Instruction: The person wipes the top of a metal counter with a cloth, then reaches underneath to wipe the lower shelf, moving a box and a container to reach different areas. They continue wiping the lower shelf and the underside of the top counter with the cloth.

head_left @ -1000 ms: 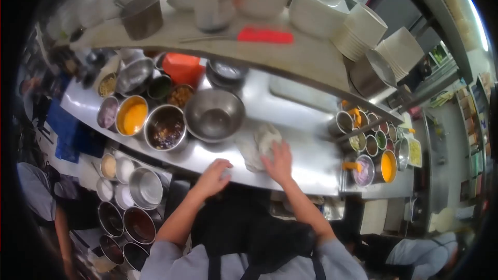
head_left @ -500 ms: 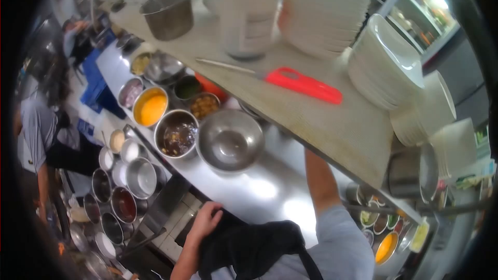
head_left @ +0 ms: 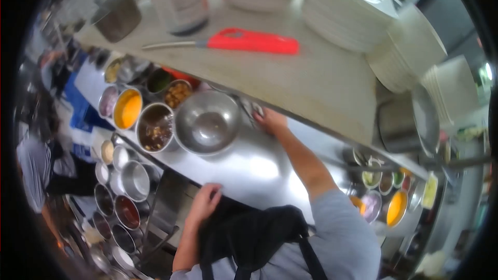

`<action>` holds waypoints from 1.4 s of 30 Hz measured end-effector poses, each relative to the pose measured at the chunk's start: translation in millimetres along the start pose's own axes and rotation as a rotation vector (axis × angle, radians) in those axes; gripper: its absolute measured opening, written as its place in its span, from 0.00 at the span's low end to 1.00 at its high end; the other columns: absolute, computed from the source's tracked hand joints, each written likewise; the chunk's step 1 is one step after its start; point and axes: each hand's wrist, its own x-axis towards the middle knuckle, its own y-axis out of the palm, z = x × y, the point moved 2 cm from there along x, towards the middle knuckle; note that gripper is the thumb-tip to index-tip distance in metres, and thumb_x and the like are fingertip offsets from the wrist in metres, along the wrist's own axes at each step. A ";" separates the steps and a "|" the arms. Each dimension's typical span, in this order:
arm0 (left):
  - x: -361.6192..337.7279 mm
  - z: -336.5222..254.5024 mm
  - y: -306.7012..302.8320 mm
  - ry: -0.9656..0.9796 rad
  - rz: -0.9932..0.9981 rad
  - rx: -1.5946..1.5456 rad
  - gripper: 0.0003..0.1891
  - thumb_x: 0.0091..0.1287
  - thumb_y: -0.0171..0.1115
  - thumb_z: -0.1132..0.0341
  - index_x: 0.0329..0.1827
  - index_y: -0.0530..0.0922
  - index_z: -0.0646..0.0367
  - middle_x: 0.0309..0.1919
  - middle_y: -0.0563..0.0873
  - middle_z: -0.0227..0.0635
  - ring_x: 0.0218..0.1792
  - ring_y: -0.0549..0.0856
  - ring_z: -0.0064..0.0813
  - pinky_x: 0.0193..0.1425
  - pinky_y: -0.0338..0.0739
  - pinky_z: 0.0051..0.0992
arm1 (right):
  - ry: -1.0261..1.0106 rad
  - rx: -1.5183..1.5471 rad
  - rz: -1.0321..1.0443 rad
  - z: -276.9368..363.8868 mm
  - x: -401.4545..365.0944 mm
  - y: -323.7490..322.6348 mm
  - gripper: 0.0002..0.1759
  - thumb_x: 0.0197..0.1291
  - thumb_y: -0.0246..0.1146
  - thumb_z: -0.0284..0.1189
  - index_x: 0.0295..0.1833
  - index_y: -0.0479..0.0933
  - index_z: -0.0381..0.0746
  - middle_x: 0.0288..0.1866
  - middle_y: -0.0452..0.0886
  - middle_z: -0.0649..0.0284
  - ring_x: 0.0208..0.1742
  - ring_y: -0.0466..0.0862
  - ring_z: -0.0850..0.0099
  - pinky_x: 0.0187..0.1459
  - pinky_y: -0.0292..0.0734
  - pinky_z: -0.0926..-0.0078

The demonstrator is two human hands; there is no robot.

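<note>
My right hand (head_left: 272, 121) reaches under the shelf edge, its fingers closed on what looks like a crumpled greyish-white cloth (head_left: 252, 108). Blur and the shelf hide part of that cloth. Just left of it stands a wide steel bowl (head_left: 223, 137) on the steel counter, with no food visible inside. My left hand (head_left: 206, 201) rests by the counter's near edge, fingers loosely bent and apart, with nothing in it. Beside the wide bowl is a steel pot of dark brown sauce (head_left: 155, 127).
Overhead, the shelf (head_left: 321, 80) carries a red-handled lighter (head_left: 254, 41), stacked white bowls (head_left: 342, 10) and a steel pot (head_left: 404, 119). Pots of orange liquid (head_left: 127, 109) and brown chunks (head_left: 177, 93) line the counter. Several containers (head_left: 136, 180) stand lower left. Another person (head_left: 33, 166) is at far left.
My right hand, hidden under the shelf before, has come into sight farther left, at the cloth. The view has shifted, so the shelf and its things sit farther left. My left hand stays near the edge.
</note>
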 end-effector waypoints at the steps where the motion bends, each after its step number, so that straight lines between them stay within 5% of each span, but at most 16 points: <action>1: 3.3 3.2 -1.4 0.026 0.026 0.047 0.12 0.72 0.67 0.70 0.57 0.83 0.60 0.49 0.87 0.46 0.50 0.88 0.43 0.55 0.83 0.37 | 0.026 0.010 -0.001 -12.6 -15.7 -2.2 0.38 0.72 0.59 0.57 0.82 0.65 0.53 0.64 0.82 0.47 0.62 0.82 0.43 0.63 0.77 0.45; 7: -5.2 5.2 -15.7 0.072 0.056 0.058 0.12 0.71 0.67 0.70 0.55 0.84 0.60 0.48 0.88 0.46 0.49 0.89 0.47 0.51 0.84 0.38 | 0.015 -0.143 -0.235 -82.0 -87.9 -3.2 0.36 0.71 0.61 0.55 0.81 0.67 0.59 0.76 0.73 0.52 0.75 0.71 0.45 0.75 0.63 0.44; 9: -11.2 14.5 -16.2 0.067 0.053 0.044 0.12 0.71 0.67 0.71 0.55 0.84 0.61 0.49 0.88 0.45 0.49 0.89 0.47 0.50 0.85 0.37 | -0.101 -0.362 -0.686 -95.3 -111.2 -7.5 0.34 0.65 0.68 0.50 0.76 0.74 0.57 0.69 0.79 0.55 0.68 0.78 0.49 0.65 0.72 0.40; 12: -23.4 20.0 -18.0 0.070 0.082 0.093 0.12 0.70 0.68 0.72 0.55 0.84 0.60 0.50 0.89 0.45 0.50 0.90 0.46 0.50 0.85 0.36 | 0.057 -0.302 -0.654 -108.8 -132.5 -7.1 0.34 0.62 0.72 0.43 0.74 0.74 0.55 0.71 0.75 0.59 0.69 0.75 0.51 0.64 0.72 0.40; 13: -27.2 15.1 -18.1 0.075 0.089 0.074 0.12 0.70 0.67 0.73 0.55 0.83 0.62 0.49 0.89 0.44 0.50 0.90 0.42 0.53 0.85 0.35 | 0.235 -0.258 -0.452 -94.8 -143.6 -24.8 0.32 0.60 0.74 0.39 0.71 0.76 0.53 0.65 0.78 0.56 0.66 0.77 0.51 0.63 0.75 0.42; 16: -31.9 17.0 -15.8 0.129 0.114 0.087 0.12 0.71 0.66 0.74 0.56 0.83 0.63 0.48 0.88 0.43 0.50 0.90 0.38 0.56 0.84 0.33 | 0.355 -0.033 -0.381 -122.5 -152.8 -36.0 0.31 0.58 0.74 0.39 0.68 0.77 0.52 0.61 0.79 0.54 0.65 0.78 0.49 0.62 0.78 0.44; 20: -27.4 7.4 -12.8 0.096 0.175 0.143 0.12 0.72 0.66 0.74 0.57 0.82 0.63 0.49 0.89 0.43 0.51 0.90 0.38 0.57 0.84 0.34 | 0.290 -0.127 -0.746 -158.5 -140.2 -27.2 0.26 0.58 0.72 0.36 0.63 0.79 0.51 0.56 0.80 0.52 0.61 0.81 0.48 0.58 0.82 0.44; 21: -24.3 3.8 -12.2 0.109 0.173 0.154 0.13 0.72 0.66 0.73 0.57 0.82 0.64 0.49 0.89 0.44 0.51 0.90 0.38 0.57 0.84 0.34 | 0.126 -0.285 -0.909 -155.2 -143.3 -15.3 0.22 0.58 0.70 0.33 0.60 0.82 0.51 0.58 0.81 0.52 0.60 0.83 0.48 0.56 0.83 0.45; 22: -21.6 0.4 -12.0 0.123 0.173 0.168 0.13 0.73 0.67 0.73 0.58 0.82 0.64 0.49 0.89 0.44 0.51 0.91 0.38 0.57 0.84 0.34 | 0.152 -0.270 -0.913 -146.5 -151.0 -19.6 0.22 0.58 0.70 0.33 0.60 0.82 0.51 0.58 0.81 0.52 0.60 0.83 0.48 0.56 0.83 0.45; 25: -14.1 -9.1 -10.5 0.121 0.167 0.164 0.13 0.73 0.67 0.72 0.59 0.82 0.64 0.50 0.90 0.44 0.50 0.91 0.37 0.58 0.84 0.33 | 0.308 -0.150 -0.229 -134.5 -163.4 -43.6 0.21 0.58 0.67 0.30 0.58 0.85 0.52 0.63 0.84 0.54 0.60 0.85 0.47 0.56 0.83 0.48; 28: -10.0 -17.0 -10.1 0.106 0.184 0.167 0.13 0.74 0.66 0.73 0.59 0.81 0.64 0.49 0.90 0.44 0.51 0.91 0.34 0.58 0.84 0.32 | 0.375 -0.039 -0.126 -140.1 -167.1 -79.8 0.22 0.58 0.66 0.30 0.60 0.85 0.53 0.57 0.87 0.54 0.58 0.85 0.49 0.56 0.82 0.48; 29: -6.7 -19.4 -9.8 0.113 0.194 0.179 0.13 0.74 0.66 0.73 0.59 0.81 0.64 0.49 0.90 0.44 0.51 0.91 0.34 0.58 0.84 0.32 | 0.377 -0.024 -0.479 -155.9 -160.8 -72.6 0.21 0.57 0.66 0.29 0.57 0.87 0.53 0.53 0.89 0.54 0.58 0.85 0.49 0.62 0.78 0.44; 33: -2.0 -30.8 -4.9 0.121 0.218 0.250 0.13 0.74 0.66 0.73 0.58 0.82 0.65 0.50 0.90 0.44 0.51 0.91 0.35 0.59 0.84 0.32 | 0.342 -0.071 -0.703 -192.3 -149.6 -14.1 0.14 0.56 0.66 0.29 0.47 0.90 0.53 0.53 0.87 0.61 0.60 0.83 0.52 0.66 0.70 0.38; 34: 0.7 -34.0 -2.7 0.138 0.229 0.248 0.12 0.74 0.66 0.73 0.58 0.82 0.65 0.50 0.90 0.44 0.52 0.91 0.35 0.59 0.84 0.32 | 0.358 -0.061 -0.707 -181.4 -164.2 -16.9 0.14 0.56 0.66 0.29 0.47 0.90 0.53 0.53 0.87 0.61 0.60 0.83 0.52 0.66 0.70 0.38; 37: 6.8 -40.5 5.4 0.171 0.244 0.202 0.12 0.73 0.66 0.70 0.57 0.84 0.61 0.49 0.89 0.46 0.48 0.90 0.43 0.52 0.83 0.33 | 0.276 -0.038 -0.201 -144.2 -190.8 -46.4 0.11 0.58 0.65 0.29 0.42 0.91 0.53 0.53 0.86 0.63 0.59 0.83 0.54 0.61 0.75 0.40; 42: 13.6 -54.2 6.8 0.188 0.287 0.267 0.12 0.73 0.66 0.70 0.57 0.84 0.61 0.50 0.89 0.45 0.50 0.89 0.42 0.53 0.83 0.33 | 0.387 0.228 -0.260 -159.8 -187.1 -81.9 0.13 0.58 0.63 0.29 0.43 0.91 0.54 0.64 0.86 0.63 0.67 0.81 0.55 0.63 0.75 0.43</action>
